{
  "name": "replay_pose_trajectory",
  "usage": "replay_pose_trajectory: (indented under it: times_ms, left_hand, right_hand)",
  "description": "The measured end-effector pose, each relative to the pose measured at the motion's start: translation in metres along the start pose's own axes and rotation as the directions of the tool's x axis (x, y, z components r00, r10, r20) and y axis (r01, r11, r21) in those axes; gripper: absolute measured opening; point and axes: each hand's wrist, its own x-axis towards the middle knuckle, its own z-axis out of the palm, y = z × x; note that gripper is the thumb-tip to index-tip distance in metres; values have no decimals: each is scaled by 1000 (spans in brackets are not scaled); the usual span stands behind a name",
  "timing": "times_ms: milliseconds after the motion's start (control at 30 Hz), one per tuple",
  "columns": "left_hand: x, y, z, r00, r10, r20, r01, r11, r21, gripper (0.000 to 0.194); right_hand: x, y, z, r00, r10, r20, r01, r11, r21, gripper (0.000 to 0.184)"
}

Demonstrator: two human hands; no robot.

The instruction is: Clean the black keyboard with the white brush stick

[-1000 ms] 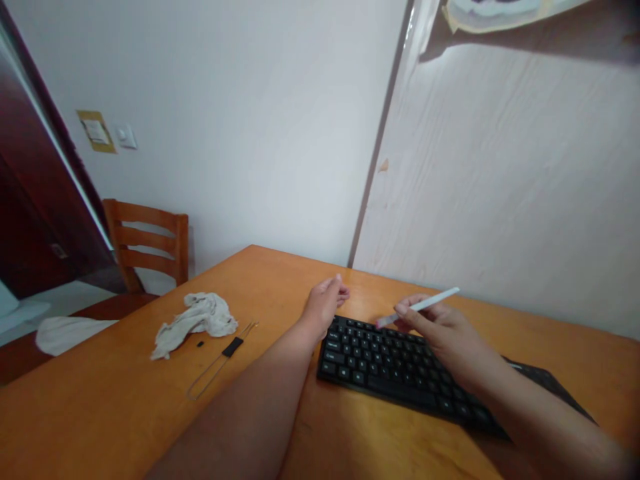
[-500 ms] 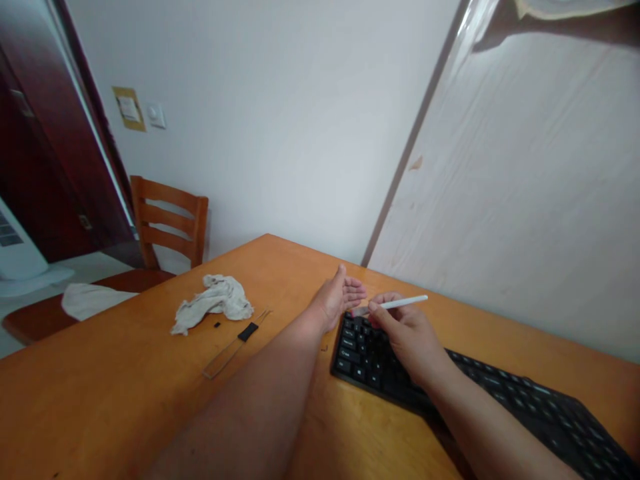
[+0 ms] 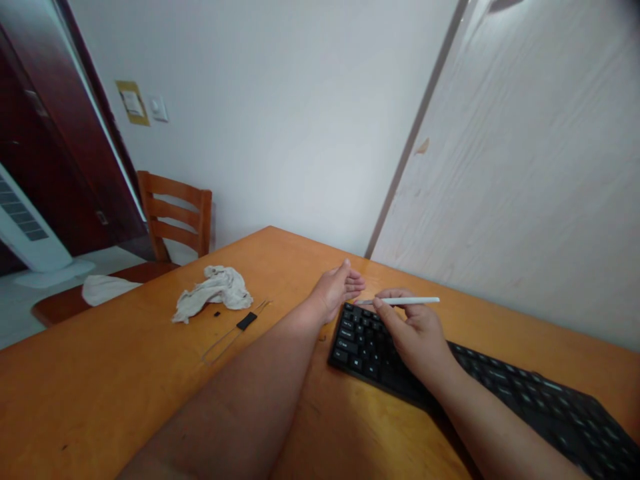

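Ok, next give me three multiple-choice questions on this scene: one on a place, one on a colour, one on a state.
1. Where is the black keyboard?
A) On the chair
B) On the wooden table, under the right hand
C) On the floor

2. What colour is the pen-shaped tool?
A) White
B) Red
C) Green

3. How is the left hand?
A) Clenched in a fist
B) Pressing keys
C) Open, holding nothing

1 B: it lies on the tabletop below that hand.
2 A: its shaft shows white.
3 C: the fingers are uncurled, empty.
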Motion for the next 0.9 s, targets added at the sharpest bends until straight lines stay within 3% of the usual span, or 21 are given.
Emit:
replay_pose_trajectory:
  times_ms: [367, 633, 733, 900]
  left_hand:
    - [-1, -1, 0, 1000, 3, -3, -2, 999, 40, 46]
    - [-2, -1, 2, 1000, 10, -3, -10, 999, 46, 43]
    - [-3, 0, 2, 1000, 10, -6, -10, 999, 52, 43]
    - [-4, 1, 2, 1000, 17, 2, -17, 998, 55, 44]
  right_hand:
    - [-5, 12, 3, 983, -185, 10, 184, 963, -197, 14]
    - [-4, 11, 3, 972, -208, 107, 233, 906, -354, 17]
    - [-5, 8, 3, 966, -217, 138, 253, 897, -363, 16]
    - [-6, 8, 3, 970, -228, 83, 243, 918, -312, 16]
